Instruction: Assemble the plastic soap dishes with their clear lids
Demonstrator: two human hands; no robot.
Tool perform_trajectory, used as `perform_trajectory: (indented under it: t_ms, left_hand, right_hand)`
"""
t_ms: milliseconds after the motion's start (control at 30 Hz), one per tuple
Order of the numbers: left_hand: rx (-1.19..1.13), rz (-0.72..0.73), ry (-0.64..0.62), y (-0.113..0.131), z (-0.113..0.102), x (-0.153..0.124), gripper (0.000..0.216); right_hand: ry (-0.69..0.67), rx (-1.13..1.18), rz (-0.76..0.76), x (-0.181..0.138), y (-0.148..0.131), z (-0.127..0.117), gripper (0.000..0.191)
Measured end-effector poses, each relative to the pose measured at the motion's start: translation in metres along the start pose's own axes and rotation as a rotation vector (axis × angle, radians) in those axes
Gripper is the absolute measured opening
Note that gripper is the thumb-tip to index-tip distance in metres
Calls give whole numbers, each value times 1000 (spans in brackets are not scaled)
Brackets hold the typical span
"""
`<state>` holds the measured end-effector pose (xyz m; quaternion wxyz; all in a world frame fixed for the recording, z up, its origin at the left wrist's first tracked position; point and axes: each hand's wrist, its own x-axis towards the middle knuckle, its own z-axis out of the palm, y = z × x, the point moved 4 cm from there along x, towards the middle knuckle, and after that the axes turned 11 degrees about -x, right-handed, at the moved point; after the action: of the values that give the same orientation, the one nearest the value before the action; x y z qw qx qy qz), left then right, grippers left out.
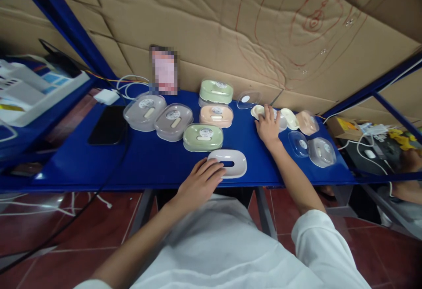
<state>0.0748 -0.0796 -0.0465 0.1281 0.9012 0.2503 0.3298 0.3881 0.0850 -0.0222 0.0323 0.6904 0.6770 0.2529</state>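
My left hand (201,182) rests with fingers stretched flat on the left end of a white oval soap-dish base (231,162) near the front edge of the blue table (132,161). My right hand (267,125) reaches farther back, its fingers curled over a cream oval tray piece (256,111) among loose parts. Closed soap boxes stand behind: two green ones (203,137) (216,91), a peach one (216,115) and two grey ones (173,121) (144,111).
Clear lids (298,143) and a clear-lidded box (322,151) lie at the right end, with a peach piece (306,122). A black phone (108,124) and a white charger (106,96) lie at left. Cardboard lines the back; a blue shelf post (66,20) rises at left.
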Motion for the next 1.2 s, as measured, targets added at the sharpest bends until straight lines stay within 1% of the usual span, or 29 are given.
perform_trajectory:
  t_ms: [67,167,233,333,367,400,433,533,600,733,833,933,1100,1167,1200]
  left_hand:
    - [-10,-2,8,0,-1,0,29]
    - [-37,8,50,1,-4,0,28]
    - [-72,11,99,1,-6,-2,28]
    - [-113,4,178,2,-9,-3,31]
    - [-116,-8,196,3,-9,-1,32]
    - [-112,-27,209,4,-8,1,32]
    - [-101,-51,214,5,-6,4,32]
    - [-43,-93,180,13,3,24,28]
    - [-4,-75,138,20,12,42,26]
    - [47,-42,45,30,31,73,24]
    - [82,-43,-38,32,40,81,28]
    - [88,-41,-81,31,42,78,32]
    - [78,-31,-71,22,35,59,33]
    - [56,-15,-68,18,29,47,33]
    - [40,-14,-65,16,26,41,32]
  right_hand:
    - [-26,32,24,2,5,-2,38]
    - [-21,140,-34,-12,10,-13,31]
    - [-19,268,-134,-37,8,-23,27]
    - [-53,553,-329,-91,-3,-37,28]
    - [-49,646,-357,-110,-6,-41,30]
    - [-28,722,-349,-127,-8,-44,33]
    - [11,778,-303,-141,-9,-47,38]
    - [140,841,-97,-167,-4,-48,52]
    - [159,839,-52,-172,0,-46,56]
    - [77,809,-179,-169,6,-43,59]
    - [13,767,-232,-165,12,-40,50]
    - [19,719,-274,-164,10,-41,47]
    - [35,574,-384,-165,-8,-47,50]
    - [27,533,-420,-164,-6,-47,51]
    - [32,505,-398,-163,0,-46,53]
